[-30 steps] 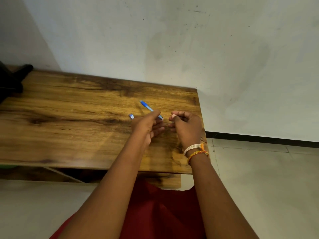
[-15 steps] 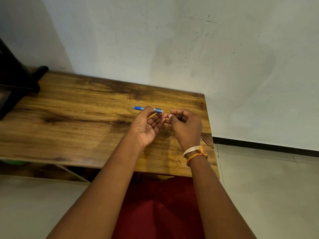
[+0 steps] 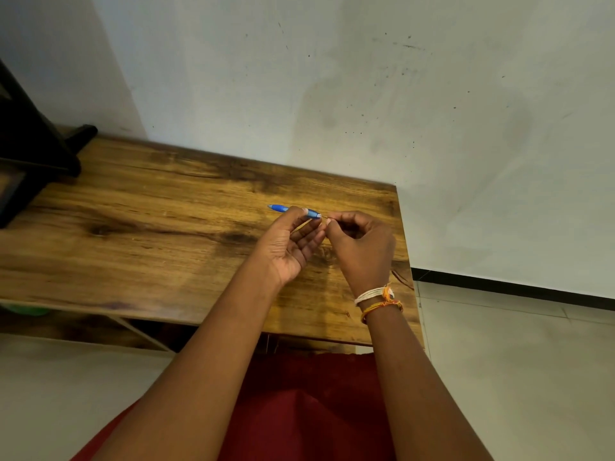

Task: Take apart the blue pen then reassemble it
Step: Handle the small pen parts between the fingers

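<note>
My left hand [image 3: 289, 247] holds the blue pen [image 3: 281, 208] level above the wooden table [image 3: 149, 227], pinched between thumb and fingertips, with its blue end pointing left. My right hand [image 3: 362, 247] is closed just right of the pen's other end. Its thumb and forefinger pinch a thin pale part [image 3: 324, 216] that sticks out of the barrel there. My fingers hide most of that part, so I cannot tell what it is. The two hands almost touch at the fingertips.
A black object [image 3: 30, 154] stands on the table's far left corner. The table's right edge [image 3: 404, 247] is close beside my right hand, with tiled floor [image 3: 515, 361] beyond it. A white wall [image 3: 332, 94] rises behind the table. Red cloth [image 3: 299, 410] covers my lap.
The pen has swung from pointing up-left to lying level in my left hand. My right fingertips have closed in on its right end. The small blue piece seen on the table earlier is out of sight.
</note>
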